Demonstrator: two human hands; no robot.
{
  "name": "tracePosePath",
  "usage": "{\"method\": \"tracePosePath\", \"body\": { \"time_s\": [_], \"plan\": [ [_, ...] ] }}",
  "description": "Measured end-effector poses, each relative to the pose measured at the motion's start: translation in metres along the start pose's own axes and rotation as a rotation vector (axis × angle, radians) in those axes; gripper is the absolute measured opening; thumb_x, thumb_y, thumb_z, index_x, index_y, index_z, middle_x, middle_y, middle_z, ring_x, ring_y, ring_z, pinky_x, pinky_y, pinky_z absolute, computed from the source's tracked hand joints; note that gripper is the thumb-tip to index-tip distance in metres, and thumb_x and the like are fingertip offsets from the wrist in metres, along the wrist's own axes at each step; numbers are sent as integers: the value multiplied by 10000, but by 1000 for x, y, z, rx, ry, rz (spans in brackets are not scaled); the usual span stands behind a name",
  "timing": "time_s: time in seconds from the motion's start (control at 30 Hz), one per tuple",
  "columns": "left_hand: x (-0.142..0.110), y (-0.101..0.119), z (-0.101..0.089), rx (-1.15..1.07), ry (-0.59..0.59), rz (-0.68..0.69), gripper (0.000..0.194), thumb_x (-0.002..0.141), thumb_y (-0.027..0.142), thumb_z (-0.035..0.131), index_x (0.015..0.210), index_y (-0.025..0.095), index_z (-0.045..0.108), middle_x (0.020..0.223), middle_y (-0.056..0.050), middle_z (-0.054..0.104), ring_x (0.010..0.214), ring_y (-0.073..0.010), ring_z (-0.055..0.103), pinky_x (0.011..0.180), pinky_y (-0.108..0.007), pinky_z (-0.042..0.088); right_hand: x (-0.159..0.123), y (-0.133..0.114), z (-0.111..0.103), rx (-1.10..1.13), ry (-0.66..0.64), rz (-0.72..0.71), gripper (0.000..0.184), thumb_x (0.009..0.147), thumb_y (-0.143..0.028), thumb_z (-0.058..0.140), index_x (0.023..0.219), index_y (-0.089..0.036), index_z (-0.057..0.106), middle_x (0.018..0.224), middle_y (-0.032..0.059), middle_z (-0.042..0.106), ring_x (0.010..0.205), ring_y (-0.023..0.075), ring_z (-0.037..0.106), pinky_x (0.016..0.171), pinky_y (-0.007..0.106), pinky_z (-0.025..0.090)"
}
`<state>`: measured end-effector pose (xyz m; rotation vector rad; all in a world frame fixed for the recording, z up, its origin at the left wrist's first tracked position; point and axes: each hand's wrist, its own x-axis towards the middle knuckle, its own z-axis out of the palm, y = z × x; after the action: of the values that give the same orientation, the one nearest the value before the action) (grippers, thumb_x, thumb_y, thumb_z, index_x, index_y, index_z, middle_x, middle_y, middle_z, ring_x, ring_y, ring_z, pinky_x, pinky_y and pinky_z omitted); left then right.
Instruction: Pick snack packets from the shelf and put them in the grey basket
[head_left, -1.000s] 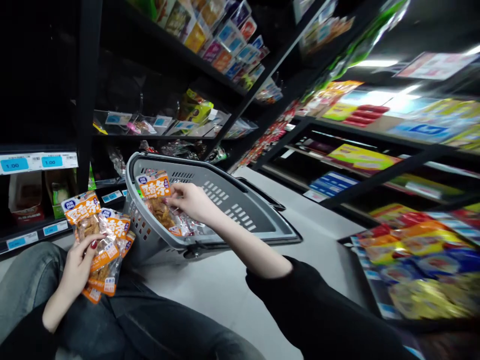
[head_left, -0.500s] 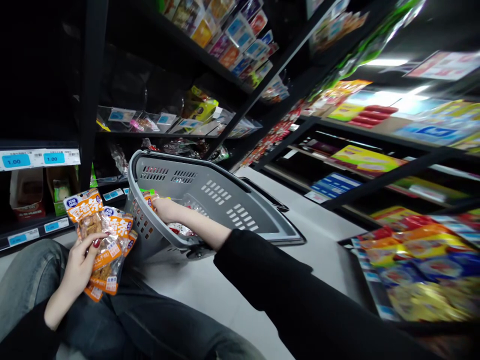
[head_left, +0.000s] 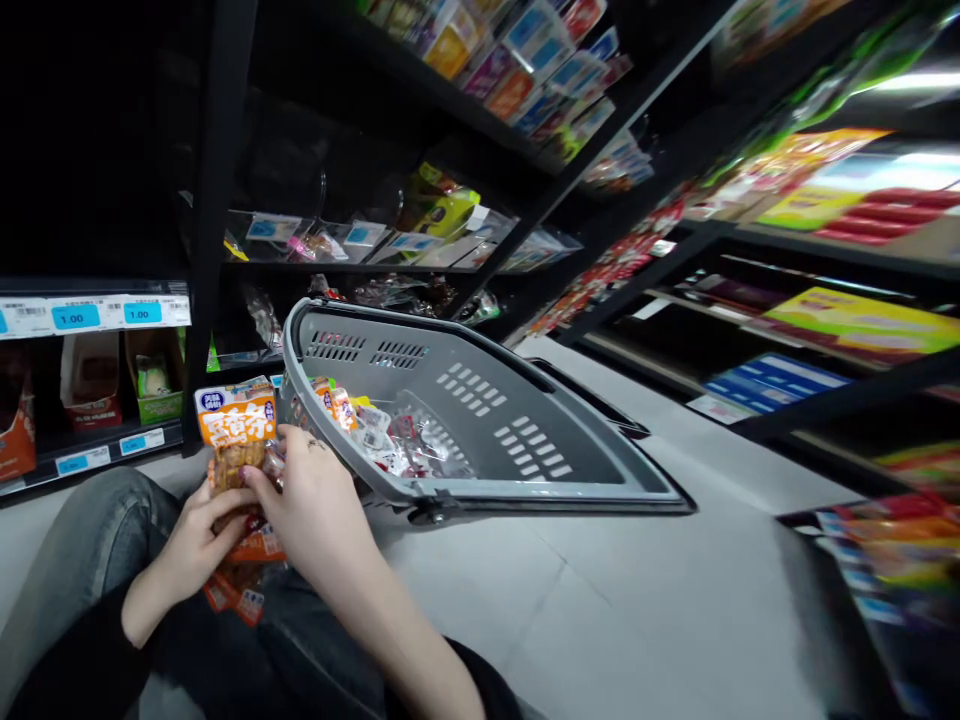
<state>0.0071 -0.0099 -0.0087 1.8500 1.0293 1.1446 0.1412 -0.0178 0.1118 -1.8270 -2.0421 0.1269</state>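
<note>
My left hand (head_left: 196,540) grips a bunch of orange snack packets (head_left: 236,430) above my knee. My right hand (head_left: 311,500) has its fingers closed on the top packet of that bunch, beside the left hand. Just to the right stands a grey shopping basket (head_left: 480,400) on the floor. It is tilted toward me and holds several small packets (head_left: 390,435), among them an orange one near its left rim.
Black shelves with snacks rise on the left and ahead, with blue price tags (head_left: 75,317) on the shelf edge. A low display of bright packets (head_left: 885,540) lies at the right. Grey floor (head_left: 637,600) stretches beside the basket.
My right hand put an orange packet into the basket, then drew back out to the bunch in my left hand. The view has shifted left.
</note>
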Motion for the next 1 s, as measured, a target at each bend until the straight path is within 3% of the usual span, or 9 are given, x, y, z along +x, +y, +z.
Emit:
{"method": "tracePosePath", "body": {
  "time_s": [0.07, 0.17, 0.33, 0.47, 0.57, 0.67, 0.83, 0.9, 1.0],
  "plan": [
    [-2, -1, 2, 13, -13, 1, 272, 821, 246, 502, 1044, 256, 656, 1107, -81, 623, 1045, -243, 547, 935, -405, 407, 2, 5, 16, 94, 67, 30, 295, 715, -205, 661, 976, -131, 545, 869, 96, 624, 836, 250, 582, 710, 340, 441],
    [-1, 0, 6, -49, -14, -45, 334, 764, 215, 580, 1093, 263, 618, 1153, -77, 597, 1094, -254, 528, 966, -425, 386, 6, 15, 28, 315, 167, -13, 138, 734, -144, 629, 835, -174, 539, 774, 20, 589, 736, 176, 566, 667, 278, 434],
    [1, 3, 11, -326, -38, -133, 800, 584, 112, 721, 1296, 285, 400, 1374, -75, 417, 1238, -281, 419, 1022, -427, 337, 5, 25, 37, 474, 306, 14, 79, 813, -122, 513, 757, -173, 535, 713, 2, 569, 641, 137, 547, 611, 250, 420],
    [1, 8, 8, -526, -56, -166, 1069, 538, 124, 766, 1401, 312, 164, 1468, -101, 270, 1311, -298, 313, 1026, -419, 338, -5, 23, 34, 464, 422, -31, 127, 847, -155, 474, 929, -173, 569, 745, 12, 560, 674, 144, 549, 636, 261, 434],
    [2, 12, 5, -653, -120, -191, 1176, 529, 166, 781, 1418, 354, 33, 1446, -122, 303, 1226, -311, 436, 924, -419, 446, -14, 22, 21, 506, 592, -63, 103, 874, -181, 448, 917, -203, 538, 780, 15, 525, 699, 142, 529, 635, 259, 432],
    [6, 10, 5, -656, -123, -247, 1107, 567, 206, 761, 1415, 347, 63, 1379, -128, 378, 1075, -283, 568, 832, -405, 504, -23, 25, 3, 659, 694, 64, 52, 889, -248, 435, 872, -221, 475, 795, 14, 487, 647, 133, 502, 571, 251, 421],
    [16, -11, 3, -425, 208, -346, 734, 634, 295, 712, 1282, 203, 382, 1196, -105, 512, 1140, -255, 511, 943, -385, 417, -38, 34, -13, 823, 544, 280, 159, 891, -381, 404, 838, -231, 395, 634, -28, 430, 500, 123, 412, 450, 228, 348],
    [18, -19, 1, -335, 322, -377, 719, 620, 319, 719, 1254, 194, 403, 1149, -97, 532, 1139, -255, 507, 936, -389, 414, -42, 36, -13, 813, 477, 320, 184, 888, -403, 396, 821, -233, 376, 614, -34, 424, 500, 127, 416, 453, 228, 340],
    [19, -26, -2, -256, 381, -373, 727, 606, 337, 727, 1246, 196, 414, 1125, -93, 545, 1132, -255, 506, 936, -406, 404, -42, 38, -8, 808, 405, 347, 186, 889, -399, 385, 804, -234, 368, 599, -41, 407, 507, 130, 409, 474, 233, 345]
  ]
}}
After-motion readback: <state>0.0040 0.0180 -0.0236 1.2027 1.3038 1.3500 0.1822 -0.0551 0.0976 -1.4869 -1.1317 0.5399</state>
